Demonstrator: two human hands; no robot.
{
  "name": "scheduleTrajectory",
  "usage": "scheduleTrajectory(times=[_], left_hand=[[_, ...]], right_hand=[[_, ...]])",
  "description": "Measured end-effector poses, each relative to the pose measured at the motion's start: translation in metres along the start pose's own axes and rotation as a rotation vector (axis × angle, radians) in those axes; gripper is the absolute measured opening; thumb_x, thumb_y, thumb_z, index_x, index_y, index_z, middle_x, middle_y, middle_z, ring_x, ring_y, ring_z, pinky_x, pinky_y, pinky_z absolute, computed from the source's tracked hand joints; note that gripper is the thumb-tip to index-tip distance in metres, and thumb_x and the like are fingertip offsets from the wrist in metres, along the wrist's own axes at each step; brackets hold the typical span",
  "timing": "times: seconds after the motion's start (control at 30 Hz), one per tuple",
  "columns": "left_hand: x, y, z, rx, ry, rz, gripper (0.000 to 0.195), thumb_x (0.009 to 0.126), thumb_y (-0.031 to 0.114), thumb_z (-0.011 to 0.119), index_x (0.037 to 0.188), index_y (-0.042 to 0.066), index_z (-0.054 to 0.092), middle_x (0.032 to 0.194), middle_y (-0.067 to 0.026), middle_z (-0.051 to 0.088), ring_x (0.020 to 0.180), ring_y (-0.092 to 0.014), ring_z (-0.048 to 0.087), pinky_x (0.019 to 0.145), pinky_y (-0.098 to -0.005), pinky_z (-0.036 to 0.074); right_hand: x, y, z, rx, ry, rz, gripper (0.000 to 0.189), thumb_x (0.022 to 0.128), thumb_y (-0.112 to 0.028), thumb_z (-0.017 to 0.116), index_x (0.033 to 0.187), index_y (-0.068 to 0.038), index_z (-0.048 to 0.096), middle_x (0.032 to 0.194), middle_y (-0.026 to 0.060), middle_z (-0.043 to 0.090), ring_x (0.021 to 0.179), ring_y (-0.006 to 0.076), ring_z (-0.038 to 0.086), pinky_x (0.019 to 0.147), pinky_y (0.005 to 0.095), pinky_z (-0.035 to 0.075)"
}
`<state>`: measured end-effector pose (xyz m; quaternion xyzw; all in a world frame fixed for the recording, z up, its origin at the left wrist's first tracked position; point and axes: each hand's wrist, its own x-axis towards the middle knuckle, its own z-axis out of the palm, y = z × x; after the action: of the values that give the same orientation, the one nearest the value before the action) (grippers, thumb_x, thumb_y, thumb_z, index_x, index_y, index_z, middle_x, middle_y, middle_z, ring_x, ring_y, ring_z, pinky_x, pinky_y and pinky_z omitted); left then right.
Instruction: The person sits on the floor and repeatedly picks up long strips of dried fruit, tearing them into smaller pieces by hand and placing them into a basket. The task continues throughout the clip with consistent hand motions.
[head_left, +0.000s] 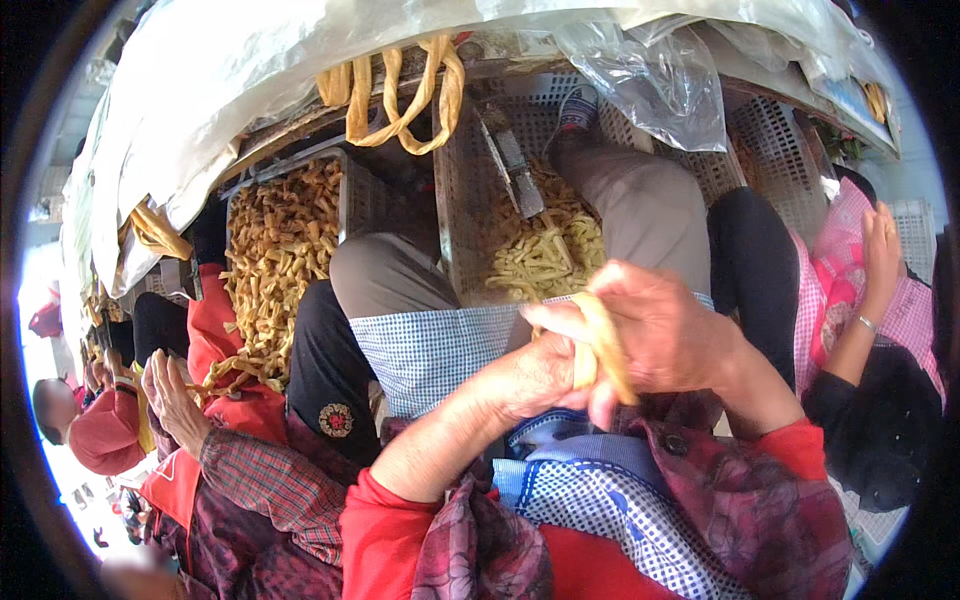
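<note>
A pale yellow, flexible strip (606, 341) loops around the fingers of my left hand (551, 367), above my lap. My right hand (660, 330) is blurred and meets the left one, its fingers at the strip. Which fingers pinch the strip cannot be made out. Below my hands, between my knees, a plastic crate (450, 225) holds a heap of short, pale yellow knotted pieces (540, 255). A metal blade-like bar (512, 161) leans down into this crate.
Left of my knee stands another crate (343, 187) full of knotted pieces. Long yellow strips (405, 97) hang from the plastic-covered table edge (285, 127). A clear plastic bag (652, 82) hangs ahead. People sit close on both sides, a co-worker's hand (176, 405) at left, another (881, 255) at right.
</note>
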<state>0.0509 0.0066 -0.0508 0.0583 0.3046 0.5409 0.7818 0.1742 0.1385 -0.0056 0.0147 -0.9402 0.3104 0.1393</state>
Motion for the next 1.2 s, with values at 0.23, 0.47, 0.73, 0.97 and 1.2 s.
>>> scheduleTrajectory(times=[0.23,0.47,0.73,0.97,1.2], left_hand=[[0.004,0.021,-0.01,1.6,0.343,0.987,0.033,0.084,0.021,0.068,0.105,-0.003,0.06,0.07,-0.0089,0.065,0.053,-0.023,0.057,0.052,-0.0351,0.049],[0.005,-0.002,-0.033,1.272,0.456,0.674,0.029,0.097,0.022,0.049,0.082,-0.001,0.06,0.064,-0.0061,0.055,0.055,-0.014,0.052,0.052,-0.029,0.041],[-0.006,0.028,-0.036,1.273,0.312,0.401,0.03,0.095,0.032,0.056,0.092,0.003,0.061,0.072,-0.0088,0.061,0.069,-0.02,0.06,0.061,-0.0317,0.047],[0.041,0.107,-0.05,1.229,0.695,0.665,0.024,0.096,0.022,0.056,0.093,0.0,0.064,0.079,-0.0007,0.061,0.073,-0.008,0.053,0.067,-0.024,0.045],[0.042,0.003,-0.11,0.839,0.677,0.173,0.02,0.096,0.02,0.053,0.094,0.003,0.064,0.076,0.0011,0.058,0.069,-0.01,0.05,0.062,-0.0255,0.042]], right_hand=[[0.009,0.022,0.03,-0.044,0.326,0.171,0.035,0.072,-0.013,0.071,0.103,-0.002,0.06,0.09,0.0082,0.065,0.067,0.0248,0.06,0.063,0.0358,0.05],[0.018,0.013,0.022,0.695,0.503,0.506,0.016,0.091,-0.02,0.06,0.09,-0.005,0.054,0.076,0.0007,0.056,0.059,0.011,0.052,0.048,0.0249,0.043],[0.003,0.022,-0.009,1.367,0.641,0.479,0.019,0.101,-0.025,0.044,0.1,-0.007,0.053,0.076,-0.0014,0.047,0.054,0.0013,0.035,0.047,0.0175,0.036],[0.072,0.1,0.022,0.744,0.672,0.534,0.023,0.098,-0.017,0.049,0.107,-0.002,0.063,0.095,0.0078,0.067,0.072,0.008,0.06,0.067,0.0208,0.051],[0.046,0.103,0.055,-0.17,0.664,0.453,0.032,0.087,-0.019,0.063,0.115,-0.004,0.062,0.115,0.0135,0.064,0.105,0.0279,0.06,0.087,0.0353,0.049]])
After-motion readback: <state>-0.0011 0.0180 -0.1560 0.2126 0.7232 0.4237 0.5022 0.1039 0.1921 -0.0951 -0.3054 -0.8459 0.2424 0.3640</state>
